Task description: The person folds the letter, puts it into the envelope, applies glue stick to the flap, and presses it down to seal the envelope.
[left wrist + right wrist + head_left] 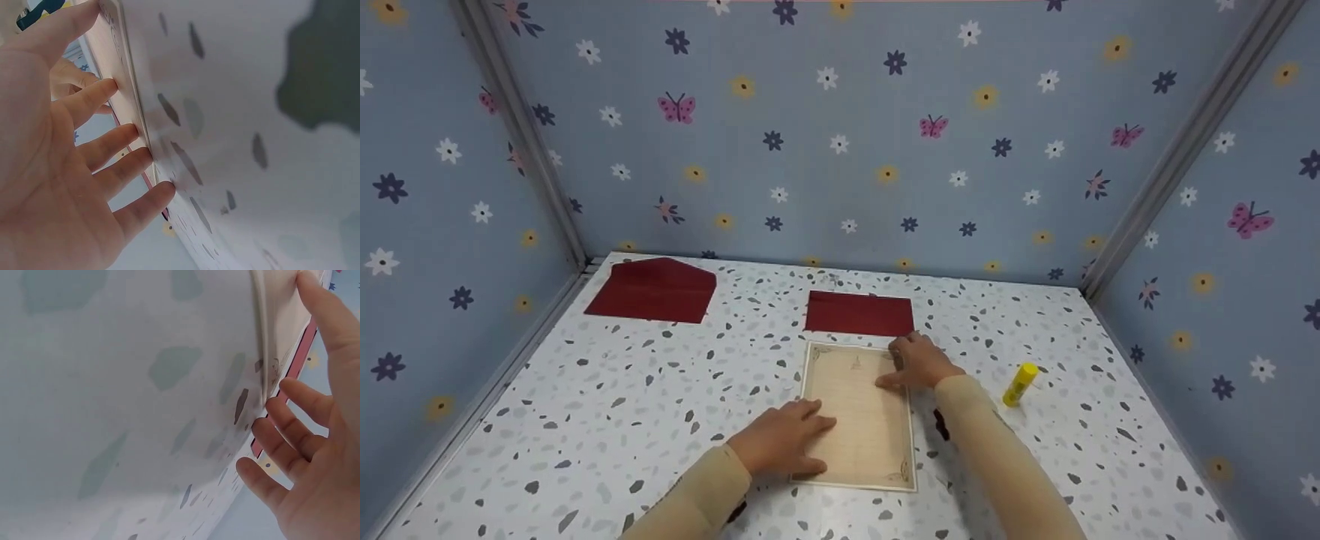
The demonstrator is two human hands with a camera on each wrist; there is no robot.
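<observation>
I see the left hand (780, 437) and right hand (924, 364), fingers spread wide at the flat, unfolded paper (864, 424); beyond them, the red envelope (654, 294) seems not closed.

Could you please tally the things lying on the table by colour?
Red: 2 (peaked piece, rectangular piece)
Cream: 1 (bordered sheet, any layers counted together)
Yellow: 1 (glue stick)
Total: 4

Pale blue walls (810, 112), printed flowers (895, 63) and pink butterflies (676, 109); grey corner strips (1189, 145); white tabletop (660, 397), grey-flecked.
</observation>
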